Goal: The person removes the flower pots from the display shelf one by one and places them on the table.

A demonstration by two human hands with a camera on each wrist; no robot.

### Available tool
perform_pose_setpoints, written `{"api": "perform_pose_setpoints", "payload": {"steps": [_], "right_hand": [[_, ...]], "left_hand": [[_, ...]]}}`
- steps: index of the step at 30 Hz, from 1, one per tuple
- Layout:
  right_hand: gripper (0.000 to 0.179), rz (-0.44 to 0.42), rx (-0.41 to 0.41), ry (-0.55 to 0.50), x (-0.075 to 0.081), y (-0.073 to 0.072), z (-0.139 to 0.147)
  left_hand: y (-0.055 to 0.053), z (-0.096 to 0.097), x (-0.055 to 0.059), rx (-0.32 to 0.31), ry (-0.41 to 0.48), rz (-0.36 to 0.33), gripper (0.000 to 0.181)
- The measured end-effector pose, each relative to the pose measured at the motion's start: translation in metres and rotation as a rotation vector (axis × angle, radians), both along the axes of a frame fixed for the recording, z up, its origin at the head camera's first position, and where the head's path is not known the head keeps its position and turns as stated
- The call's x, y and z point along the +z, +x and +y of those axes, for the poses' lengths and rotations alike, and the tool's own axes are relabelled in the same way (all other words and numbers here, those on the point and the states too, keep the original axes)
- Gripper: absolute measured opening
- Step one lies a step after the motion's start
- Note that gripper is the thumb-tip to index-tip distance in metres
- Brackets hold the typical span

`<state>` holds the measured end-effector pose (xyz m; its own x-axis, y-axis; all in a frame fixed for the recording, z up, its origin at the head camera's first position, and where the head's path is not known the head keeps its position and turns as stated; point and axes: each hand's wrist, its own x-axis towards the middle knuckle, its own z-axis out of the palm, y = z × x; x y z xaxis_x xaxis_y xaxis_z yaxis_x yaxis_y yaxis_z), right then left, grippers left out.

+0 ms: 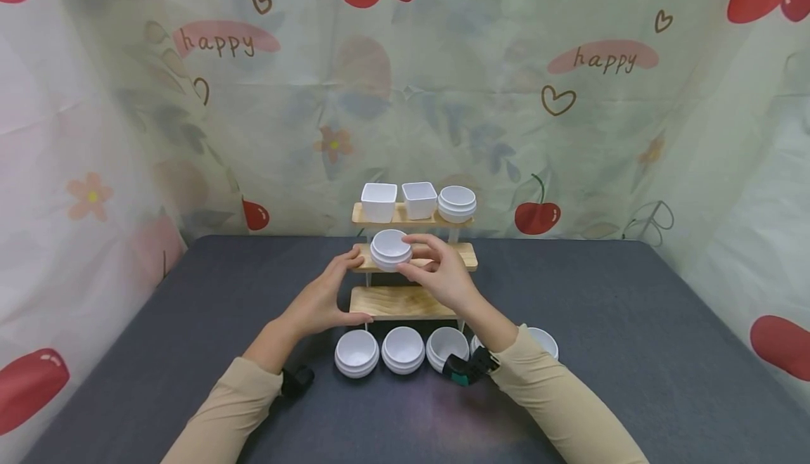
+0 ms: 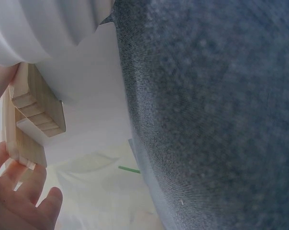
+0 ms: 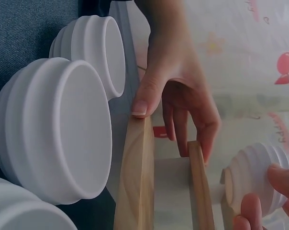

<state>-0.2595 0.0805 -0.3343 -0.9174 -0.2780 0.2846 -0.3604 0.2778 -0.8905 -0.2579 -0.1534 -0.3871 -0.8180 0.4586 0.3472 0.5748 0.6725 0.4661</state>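
Note:
Between thumb and fingers, my right hand (image 1: 446,278) pinches a white round ribbed bowl (image 1: 387,247) by its right side, over the middle shelf (image 1: 465,256) of a three-tier wooden display stand (image 1: 399,302). In the right wrist view the bowl (image 3: 250,167) appears upright relative to that shelf, its base close over the wood. My left hand (image 1: 316,302) grips the stand's left end, thumb on the lowest shelf (image 3: 135,177) and fingers bent at the end of the middle one. Two white square bowls (image 1: 380,202) and a round bowl (image 1: 457,204) stand on the top shelf.
Several white round bowls (image 1: 357,353) stand in a row on the dark tabletop (image 1: 253,267) in front of the stand; my right forearm partly hides those at the right. A printed curtain (image 1: 443,119) hangs behind, with a loose cable (image 1: 652,221) at the back right.

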Motion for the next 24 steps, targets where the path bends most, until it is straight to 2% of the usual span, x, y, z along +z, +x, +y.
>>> {"api": "perform_pose_setpoints", "payload": {"steps": [6,13,24], "right_hand": [[0.043,0.018,0.009,0.014,0.002,0.004,0.004],[0.044,0.002,0.012,0.012,0.004,0.009,0.007],[0.044,-0.012,0.011,0.004,-0.001,0.011,0.013]], "left_hand": [[0.0,0.0,0.0,0.005,-0.004,-0.004,0.094],[0.0,0.0,0.0,0.003,-0.004,0.004,0.093],[0.0,0.0,0.0,-0.003,-0.001,0.001,0.093]]}}
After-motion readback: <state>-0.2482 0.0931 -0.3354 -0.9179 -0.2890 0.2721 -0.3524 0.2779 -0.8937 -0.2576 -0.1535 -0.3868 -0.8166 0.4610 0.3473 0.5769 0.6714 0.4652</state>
